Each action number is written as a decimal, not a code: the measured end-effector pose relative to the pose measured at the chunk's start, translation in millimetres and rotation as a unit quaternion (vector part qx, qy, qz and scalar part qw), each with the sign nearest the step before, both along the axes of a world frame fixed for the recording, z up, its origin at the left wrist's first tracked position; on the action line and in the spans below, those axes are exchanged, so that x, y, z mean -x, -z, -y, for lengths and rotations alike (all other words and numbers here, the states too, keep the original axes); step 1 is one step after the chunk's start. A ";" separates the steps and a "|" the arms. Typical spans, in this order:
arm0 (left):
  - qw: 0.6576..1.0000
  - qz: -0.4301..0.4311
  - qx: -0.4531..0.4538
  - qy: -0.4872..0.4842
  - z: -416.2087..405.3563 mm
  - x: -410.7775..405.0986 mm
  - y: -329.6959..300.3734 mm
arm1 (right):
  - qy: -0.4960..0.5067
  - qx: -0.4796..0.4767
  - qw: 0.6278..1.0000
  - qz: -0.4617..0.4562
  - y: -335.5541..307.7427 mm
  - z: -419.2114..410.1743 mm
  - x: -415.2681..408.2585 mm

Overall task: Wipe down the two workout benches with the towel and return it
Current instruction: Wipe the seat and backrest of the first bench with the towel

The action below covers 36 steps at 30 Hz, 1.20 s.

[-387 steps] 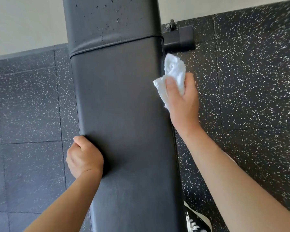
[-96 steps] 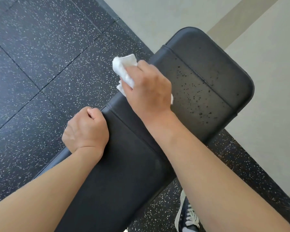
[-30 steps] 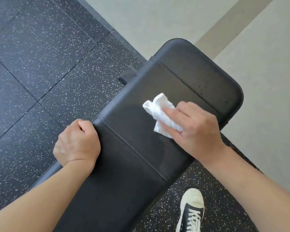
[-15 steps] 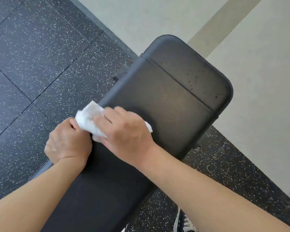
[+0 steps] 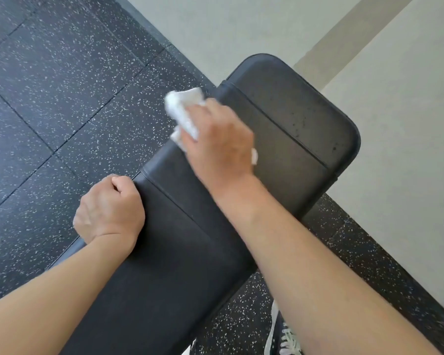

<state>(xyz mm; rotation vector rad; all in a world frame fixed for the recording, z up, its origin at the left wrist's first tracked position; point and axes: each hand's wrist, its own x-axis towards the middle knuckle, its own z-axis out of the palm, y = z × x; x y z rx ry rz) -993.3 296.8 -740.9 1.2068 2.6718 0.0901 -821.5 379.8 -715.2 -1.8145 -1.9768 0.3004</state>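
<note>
R hand (image 5: 219,142) holds towel (image 5: 183,111) on bench (image 5: 280,129) | L hand (image 5: 109,208) grips edge

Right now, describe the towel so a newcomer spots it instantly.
Start at the long black padded bench running diagonally across the speckled rubber floor. At its left edge, near the far seam, the right hand grips a crumpled cloth. That towel is the only white, soft thing on the black pad.

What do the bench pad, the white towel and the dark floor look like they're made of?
Bench pad: seemingly black vinyl or faux leather over padding; smooth, faintly sheened, with stitched seams. Towel, gripped by the right hand: soft white cloth, probably cotton terry, bunched into folds. Floor: likely rubber gym tiles, matte black with white flecks and visible joints.
</note>
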 end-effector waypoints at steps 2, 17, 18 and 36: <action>1.000 -0.001 0.000 -0.002 -0.3 -0.1 -0.1 | -0.079 0.008 0.996 0.044 4.3 7.5 33.7; 1.000 0.012 0.012 -0.001 1.1 1.1 -0.4 | -0.029 -0.078 0.995 0.048 12.6 28.4 -114.6; 1.000 0.015 0.011 0.000 1.1 0.9 -0.5 | -0.006 -0.061 0.997 0.043 10.7 17.9 -98.1; 0.998 0.053 0.017 -0.017 1.4 1.1 -0.7 | -0.205 -0.007 0.978 0.034 -5.2 15.3 -11.3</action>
